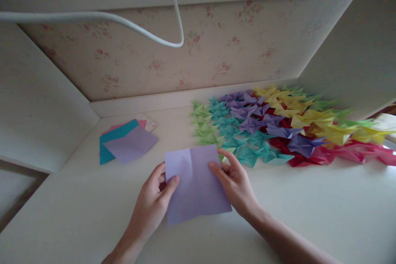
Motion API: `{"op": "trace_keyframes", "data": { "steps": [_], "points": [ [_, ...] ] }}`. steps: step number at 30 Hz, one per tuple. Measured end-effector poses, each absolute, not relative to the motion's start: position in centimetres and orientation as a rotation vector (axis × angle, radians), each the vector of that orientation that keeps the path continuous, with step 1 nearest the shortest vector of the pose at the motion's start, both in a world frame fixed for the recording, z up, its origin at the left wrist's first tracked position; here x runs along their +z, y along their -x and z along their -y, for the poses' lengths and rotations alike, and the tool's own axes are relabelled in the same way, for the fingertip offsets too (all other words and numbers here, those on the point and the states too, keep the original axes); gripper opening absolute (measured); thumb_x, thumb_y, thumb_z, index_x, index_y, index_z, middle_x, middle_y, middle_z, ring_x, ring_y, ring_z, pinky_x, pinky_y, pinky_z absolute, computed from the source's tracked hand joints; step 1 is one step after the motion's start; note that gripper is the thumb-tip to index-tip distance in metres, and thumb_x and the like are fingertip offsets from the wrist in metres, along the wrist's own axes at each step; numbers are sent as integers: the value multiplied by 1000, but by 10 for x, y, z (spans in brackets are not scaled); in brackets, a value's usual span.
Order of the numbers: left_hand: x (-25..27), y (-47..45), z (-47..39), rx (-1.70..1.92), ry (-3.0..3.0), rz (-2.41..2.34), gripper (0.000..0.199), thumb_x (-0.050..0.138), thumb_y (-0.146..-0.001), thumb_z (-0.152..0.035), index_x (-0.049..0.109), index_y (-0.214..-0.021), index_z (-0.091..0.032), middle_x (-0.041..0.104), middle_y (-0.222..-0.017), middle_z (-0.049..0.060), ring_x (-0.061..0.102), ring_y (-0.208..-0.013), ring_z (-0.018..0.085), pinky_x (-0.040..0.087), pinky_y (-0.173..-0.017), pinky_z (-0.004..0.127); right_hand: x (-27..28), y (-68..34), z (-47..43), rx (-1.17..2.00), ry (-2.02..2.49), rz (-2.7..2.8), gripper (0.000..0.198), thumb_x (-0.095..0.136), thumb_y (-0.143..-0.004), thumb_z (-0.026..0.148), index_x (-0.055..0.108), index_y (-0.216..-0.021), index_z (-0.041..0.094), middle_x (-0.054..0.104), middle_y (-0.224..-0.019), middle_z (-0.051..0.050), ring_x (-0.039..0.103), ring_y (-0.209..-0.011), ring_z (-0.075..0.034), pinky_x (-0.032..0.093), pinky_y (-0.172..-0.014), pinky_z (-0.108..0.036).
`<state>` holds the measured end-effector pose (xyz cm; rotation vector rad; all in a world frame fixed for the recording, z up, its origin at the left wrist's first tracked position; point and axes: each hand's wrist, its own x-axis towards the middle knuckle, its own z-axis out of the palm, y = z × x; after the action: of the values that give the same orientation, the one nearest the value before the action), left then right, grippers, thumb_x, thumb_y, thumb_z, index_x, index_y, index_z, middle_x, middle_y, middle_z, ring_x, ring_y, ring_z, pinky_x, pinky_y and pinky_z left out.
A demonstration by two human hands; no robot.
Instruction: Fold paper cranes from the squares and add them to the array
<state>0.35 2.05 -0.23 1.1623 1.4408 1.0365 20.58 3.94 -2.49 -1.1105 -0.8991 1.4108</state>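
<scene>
A sheet of purple origami paper (198,189) is held up above the table, with a crease running down its middle. My left hand (157,196) grips its left edge, thumb on the front and fingers behind. On the opposite edge, my right hand (233,181) pinches the sheet in the same way near the upper right corner. The fingers behind the paper are partly hidden. Just beyond my right hand lie teal folded paper pieces (247,154).
Rows of folded paper in green, purple (250,123), yellow (318,121) and red fill the back right of the white table (93,210). Loose purple, teal and pink sheets (131,144) overlap at the back left. A white cable (139,31) hangs overhead before a floral wall.
</scene>
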Motion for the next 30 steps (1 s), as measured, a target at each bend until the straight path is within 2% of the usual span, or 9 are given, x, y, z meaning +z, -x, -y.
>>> {"op": "trace_keyframes", "data": {
  "steps": [2, 4, 7, 10, 13, 17, 23, 26, 30],
  "points": [
    [-6, 0, -22, 1155, -1073, -1490, 74, 76, -78, -42, 44, -141, -21, 76, -90, 6, 70, -77, 22, 54, -72, 31, -24, -207, -40, 1394, 1104, 916, 61, 74, -79, 47, 49, -130, 24, 60, -59, 8, 48, -46, -10, 35, -43, -20],
    [-7, 4, -23, 1238, -987, -1479, 84, 76, -77, -42, 34, -149, -27, 73, -79, 0, 67, -69, 18, 53, -67, 27, -23, -209, -39, 1412, 1093, 953, 55, 71, -82, 43, 54, -130, 24, 62, -64, 5, 53, -52, -12, 43, -48, -22],
    [-6, 9, -24, 1250, -888, -1479, 68, 78, -75, -42, 54, -136, -25, 65, -67, -5, 61, -61, 14, 46, -56, 20, -22, -215, -37, 1469, 1091, 1114, 27, 60, -85, 29, 73, -108, 21, 65, -70, 0, 61, -65, -16, 52, -59, -28],
    [-2, 15, -25, 1263, -758, -1499, 40, 80, -70, -38, 73, -105, -19, 69, -76, -1, 58, -62, 12, 42, -52, 18, -21, -219, -35, 1354, 1093, 1416, 35, 50, -83, 14, 78, -102, 22, 68, -71, -2, 62, -68, -17, 52, -65, -29],
    [5, 21, -24, 1292, -536, -1370, 31, 75, -68, -30, 75, -96, -18, 74, -90, 2, 61, -64, 14, 45, -51, 20, -21, -220, -34, 1164, 1081, 1665, 41, 52, -81, 10, 77, -109, 24, 75, -89, -5, 67, -77, -20, 53, -67, -30],
    [10, 26, -22, 1279, -495, -1211, 36, 64, -59, -16, 75, -93, -18, 76, -86, 2, 62, -59, 14, 46, -49, 21, -23, -220, -33, 1063, 1116, 1723, 39, 55, -81, 9, 77, -108, 26, 77, -106, -8, 70, -91, -25, 56, -66, -30],
    [1, 32, -20, 1137, -1020, -1267, 31, 71, -72, -19, 76, -102, -19, 78, -91, 6, 67, -64, 16, 49, -55, 22, -24, -226, -37, 898, 1067, 1655, 31, 59, -82, 10, 79, -100, 25, 80, -97, -7, 74, -85, -23, 58, -60, -26],
    [0, 33, -21, 1152, -1237, -1250, 23, 76, -72, -22, 80, -95, -21, 77, -103, 7, 71, -74, 19, 53, -59, 23, -22, -228, -39, 772, 999, 1632, 30, 61, -80, 8, 80, -95, 25, 81, -89, -5, 76, -76, -20, 58, -60, -23],
    [2, 33, -21, 1228, -1352, -1275, 16, 76, -72, -19, 83, -85, -26, 79, -96, 4, 74, -77, 20, 56, -61, 21, -20, -229, -41, 689, 954, 1629, 36, 60, -79, 3, 80, -95, 28, 82, -88, -2, 77, -74, -16, 58, -63, -19]
  ]
}}
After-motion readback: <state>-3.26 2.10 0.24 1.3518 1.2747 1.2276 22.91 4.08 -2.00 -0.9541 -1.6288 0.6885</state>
